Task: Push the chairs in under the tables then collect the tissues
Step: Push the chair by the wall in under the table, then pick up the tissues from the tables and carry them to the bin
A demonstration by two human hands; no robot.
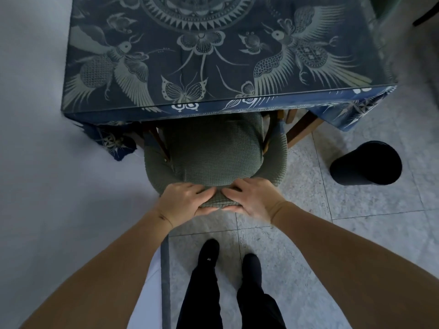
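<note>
A chair with a grey-green textured cover stands in front of me, its seat partly under the table. The table wears a dark blue cloth printed with birds, butterflies and a round medallion. My left hand and my right hand both grip the top of the chair's curved backrest, side by side, fingers over the far side and thumbs on the near side. No tissues show on the visible part of the table.
A black cylindrical bin stands on the tiled floor right of the chair. A pale wall runs along the left, close to the table's side. My two black shoes stand just behind the chair. Wooden table legs show under the cloth's right side.
</note>
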